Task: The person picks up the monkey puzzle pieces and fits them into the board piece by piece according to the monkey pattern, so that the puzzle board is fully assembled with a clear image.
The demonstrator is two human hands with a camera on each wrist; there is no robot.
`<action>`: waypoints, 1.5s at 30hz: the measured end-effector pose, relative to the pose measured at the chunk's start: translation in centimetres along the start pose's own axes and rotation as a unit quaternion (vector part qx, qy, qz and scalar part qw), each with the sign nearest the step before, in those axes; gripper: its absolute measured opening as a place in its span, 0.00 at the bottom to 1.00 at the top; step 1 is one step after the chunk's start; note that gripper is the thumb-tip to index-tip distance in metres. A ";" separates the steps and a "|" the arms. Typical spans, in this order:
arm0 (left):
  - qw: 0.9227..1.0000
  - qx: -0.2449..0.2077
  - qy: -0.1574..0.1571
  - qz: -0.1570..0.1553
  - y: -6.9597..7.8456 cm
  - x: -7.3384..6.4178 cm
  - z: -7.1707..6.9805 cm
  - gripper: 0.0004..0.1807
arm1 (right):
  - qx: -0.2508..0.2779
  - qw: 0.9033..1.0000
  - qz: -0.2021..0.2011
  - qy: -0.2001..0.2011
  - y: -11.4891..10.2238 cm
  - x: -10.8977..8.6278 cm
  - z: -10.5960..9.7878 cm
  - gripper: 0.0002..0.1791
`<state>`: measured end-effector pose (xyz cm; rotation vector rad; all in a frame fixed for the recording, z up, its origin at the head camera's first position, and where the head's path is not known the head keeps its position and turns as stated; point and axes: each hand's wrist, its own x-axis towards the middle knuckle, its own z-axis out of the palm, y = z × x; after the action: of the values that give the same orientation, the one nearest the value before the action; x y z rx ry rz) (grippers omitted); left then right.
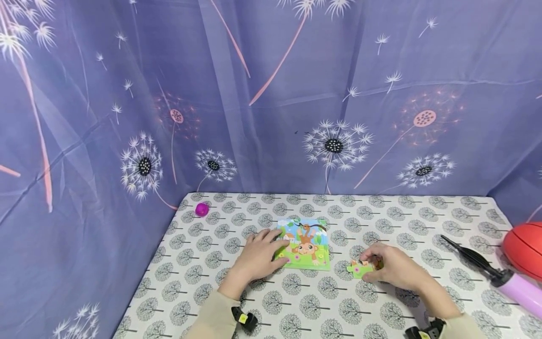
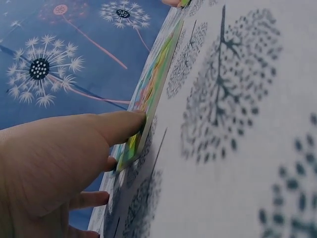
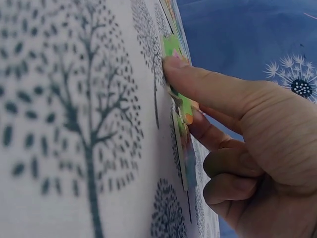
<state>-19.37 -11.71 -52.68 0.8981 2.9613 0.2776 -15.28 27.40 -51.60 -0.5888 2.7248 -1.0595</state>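
A monkey jigsaw puzzle (image 1: 306,252) lies flat in its tray on the patterned cloth, near the middle of the head view. My left hand (image 1: 259,256) rests on its left side, fingers spread and thumb on the lower-left part; the left wrist view shows that thumb (image 2: 121,126) touching the puzzle's surface by the edge. To the right of the tray, my right hand (image 1: 395,267) pinches a green jigsaw piece (image 1: 359,270) between thumb and fingers. In the right wrist view, another jigsaw piece (image 3: 187,161) lies under the fingers, partly hidden by the held one.
A small purple object (image 1: 202,209) sits at the back left of the table. At the right are a hand pump (image 1: 478,261) with a lilac body and a red ball (image 1: 525,249). A purple dandelion curtain (image 1: 275,132) hangs behind the table.
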 end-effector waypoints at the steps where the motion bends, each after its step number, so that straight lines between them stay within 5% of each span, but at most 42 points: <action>1: 1.000 -0.001 -0.001 -0.004 0.1 0.2 0.0 0.27 | 0.006 1.000 0.005 -0.001 0.0 0.0 0.0 0.22; 14: 0.999 0.021 -0.004 -0.031 1.0 1.6 0.2 0.31 | 0.059 0.998 0.006 0.014 0.1 -0.8 0.0 0.14; 29: 0.999 -0.013 -0.027 -0.040 0.8 1.7 -0.2 0.32 | 0.087 0.996 0.010 0.025 0.3 -0.6 0.1 0.09; 40: 0.999 -0.023 -0.022 -0.038 0.4 1.6 0.1 0.31 | 0.102 0.992 0.041 0.069 -1.8 2.0 2.1 0.06; 45: 0.999 -0.017 -0.025 -0.036 0.4 1.7 0.1 0.31 | 0.096 0.992 0.021 0.080 -2.8 3.5 3.3 0.06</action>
<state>-20.53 -10.40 -52.67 0.7801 2.9264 0.2988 -16.69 22.08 -52.12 -0.4309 2.7095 -1.3932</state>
